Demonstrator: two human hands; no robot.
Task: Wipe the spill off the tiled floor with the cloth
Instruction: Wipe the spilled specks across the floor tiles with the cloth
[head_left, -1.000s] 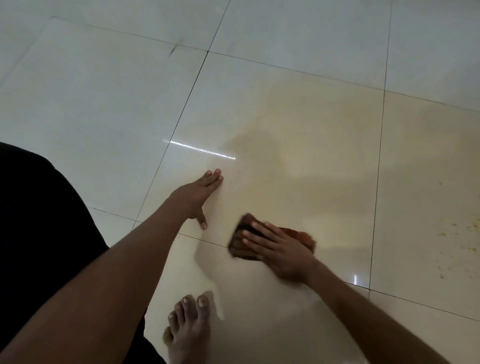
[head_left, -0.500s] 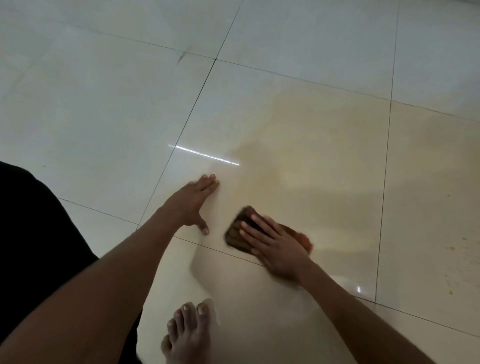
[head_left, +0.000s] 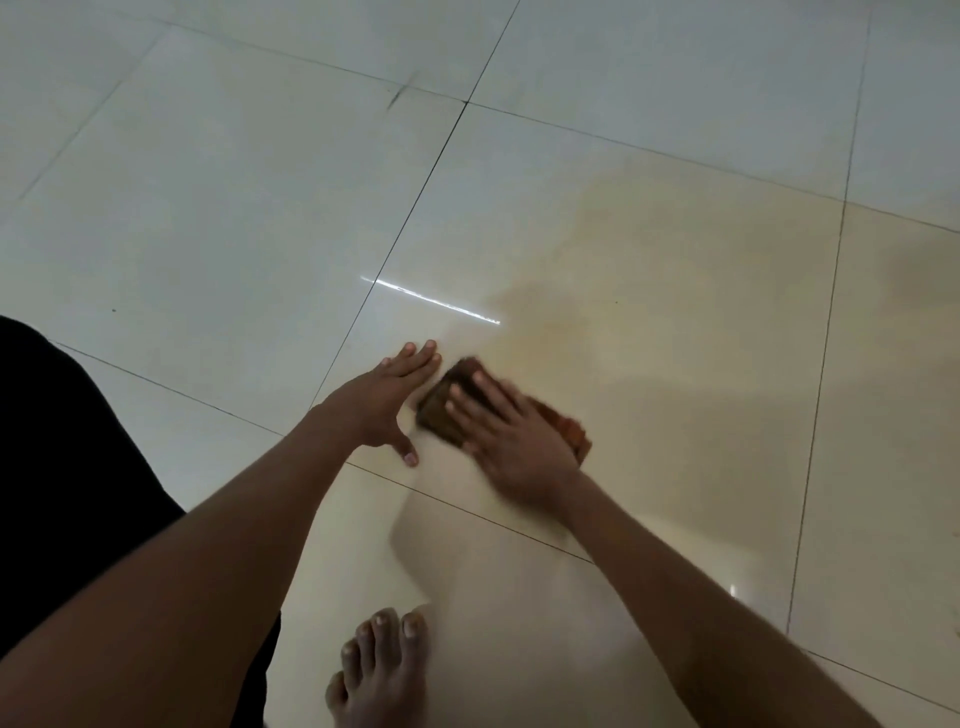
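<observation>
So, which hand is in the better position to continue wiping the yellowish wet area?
The right hand, most likely. It already presses flat on the brown cloth at the edge of the yellowish spill. The left hand lies flat on the floor tile beside the cloth, apparently as support.

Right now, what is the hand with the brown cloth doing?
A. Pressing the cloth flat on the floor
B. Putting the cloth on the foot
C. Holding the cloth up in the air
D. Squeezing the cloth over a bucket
A: the right hand lies with straight fingers on top of the brown cloth, which is flat on the tiled floor, close beside the left hand.
</observation>
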